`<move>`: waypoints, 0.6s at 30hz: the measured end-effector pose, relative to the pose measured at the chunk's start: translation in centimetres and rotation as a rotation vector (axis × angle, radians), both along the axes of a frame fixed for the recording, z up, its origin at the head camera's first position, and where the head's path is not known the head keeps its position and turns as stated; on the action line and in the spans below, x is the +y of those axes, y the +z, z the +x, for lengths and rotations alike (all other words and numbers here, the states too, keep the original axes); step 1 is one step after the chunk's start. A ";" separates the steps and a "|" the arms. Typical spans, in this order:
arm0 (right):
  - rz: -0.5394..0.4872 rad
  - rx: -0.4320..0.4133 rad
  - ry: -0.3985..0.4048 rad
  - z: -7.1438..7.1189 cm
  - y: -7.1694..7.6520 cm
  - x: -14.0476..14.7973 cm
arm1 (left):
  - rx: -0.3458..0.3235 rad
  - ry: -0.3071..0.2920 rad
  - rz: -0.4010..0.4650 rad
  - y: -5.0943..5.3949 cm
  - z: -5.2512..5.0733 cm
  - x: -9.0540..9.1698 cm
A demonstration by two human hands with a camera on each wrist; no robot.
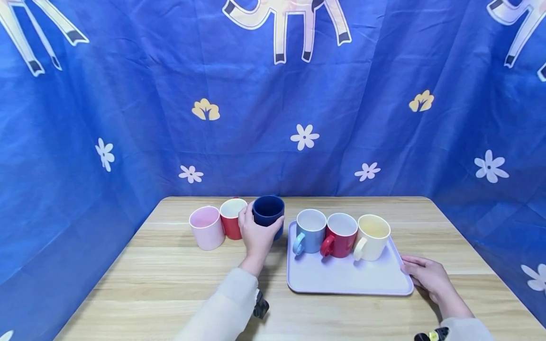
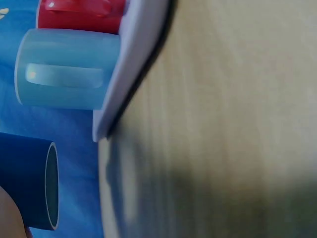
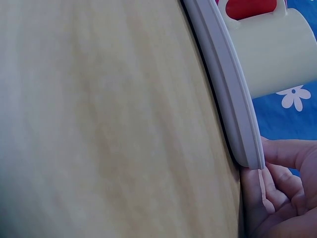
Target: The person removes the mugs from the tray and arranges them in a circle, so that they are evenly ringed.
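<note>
My left hand (image 1: 257, 237) grips a dark blue mug (image 1: 279, 229) upright, just left of the tray. The left wrist view shows this mug's underside (image 2: 52, 186) clear of the table, with part of the hand (image 2: 9, 215) at its side. On the lilac tray (image 1: 332, 282) a light blue mug (image 1: 313, 240), a red mug (image 1: 343, 245) and a cream mug (image 1: 372, 246) stand in a row along the back. My right hand (image 1: 431, 279) holds the tray's right edge; in the right wrist view the hand (image 3: 290, 193) pinches the tray's corner (image 3: 250, 148), thumb above and fingers beneath.
A pink mug (image 1: 208, 236) and a red mug with a white inside (image 1: 231, 227) stand side by side on the wooden table (image 1: 170, 284), left of my left hand. A blue patterned cloth (image 1: 256, 156) hangs behind the table and on both sides.
</note>
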State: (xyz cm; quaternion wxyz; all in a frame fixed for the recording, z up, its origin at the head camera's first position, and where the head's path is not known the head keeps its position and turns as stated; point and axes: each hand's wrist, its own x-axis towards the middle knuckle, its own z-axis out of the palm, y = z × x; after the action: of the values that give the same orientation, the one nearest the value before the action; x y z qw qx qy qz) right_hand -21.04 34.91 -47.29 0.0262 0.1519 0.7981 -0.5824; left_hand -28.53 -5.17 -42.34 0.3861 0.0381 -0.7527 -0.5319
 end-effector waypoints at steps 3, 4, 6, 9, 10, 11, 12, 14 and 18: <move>-0.005 0.002 0.000 0.0 0.0 0.0 | -0.023 0.016 0.015 -0.6 0.0 0.0; -0.007 0.003 0.001 0.0 0.0 0.0 | -0.029 0.020 0.022 -0.8 0.0 0.0; -0.015 0.005 0.001 0.1 0.0 0.0 | -0.039 0.034 0.032 -1.1 -0.1 0.1; -0.026 0.009 0.000 0.1 -0.1 -0.1 | -0.051 0.061 0.038 -1.6 -0.2 0.2; -0.028 0.011 0.000 0.1 -0.1 -0.1 | -0.056 0.070 0.040 -1.7 -0.2 0.2; -0.031 0.013 0.001 0.1 -0.1 -0.1 | -0.061 0.079 0.042 -1.8 -0.2 0.3; -0.030 0.015 0.000 0.1 -0.1 -0.1 | -0.065 0.089 0.046 -1.9 -0.2 0.3; -0.028 0.018 0.002 0.1 -0.1 -0.1 | -0.069 0.102 0.060 -2.1 -0.2 0.4; -0.018 0.016 0.003 0.1 -0.1 0.0 | -0.076 0.135 0.096 -2.4 -0.3 0.7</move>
State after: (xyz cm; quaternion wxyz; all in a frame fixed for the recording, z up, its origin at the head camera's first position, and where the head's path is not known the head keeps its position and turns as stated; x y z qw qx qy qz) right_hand -20.93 34.89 -47.41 0.0219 0.1459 0.7931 -0.5909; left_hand -28.78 -4.48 -44.70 0.3898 0.1275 -0.7362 -0.5383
